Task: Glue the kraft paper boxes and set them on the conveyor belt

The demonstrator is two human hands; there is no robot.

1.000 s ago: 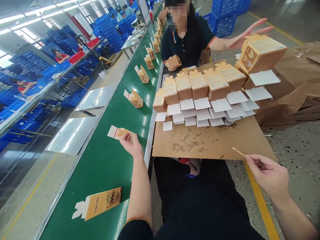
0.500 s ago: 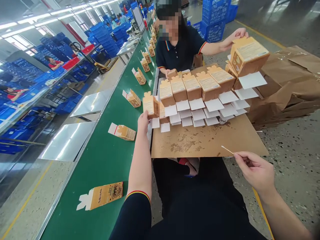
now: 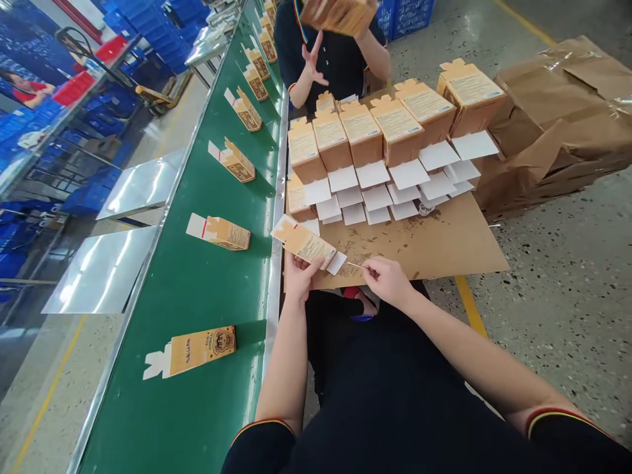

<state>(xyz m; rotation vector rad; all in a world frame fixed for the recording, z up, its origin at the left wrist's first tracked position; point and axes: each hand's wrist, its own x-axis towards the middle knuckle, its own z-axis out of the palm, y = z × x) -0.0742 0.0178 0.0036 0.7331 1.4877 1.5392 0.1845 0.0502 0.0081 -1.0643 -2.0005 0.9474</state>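
Note:
My left hand (image 3: 299, 275) grips a small tan carton (image 3: 306, 244) from below, holding it tilted over the near edge of the cardboard sheet (image 3: 434, 243). Its white flap points right. My right hand (image 3: 388, 280) pinches a thin wooden stick (image 3: 354, 264) whose tip reaches toward that flap. Behind them, rows of upright tan cartons (image 3: 363, 131) with white flaps hanging open stand on the sheet.
A green conveyor belt (image 3: 192, 289) runs along the left, carrying several cartons, with a flat one (image 3: 195, 350) nearest. A person in a dark polo (image 3: 326, 56) opposite lifts a carton. Brown paper-wrapped bundles (image 3: 557, 118) lie on the right.
My left hand took a carton from the row's left end and brought it down to the sheet's near edge. My right hand moved left with the stick to meet it.

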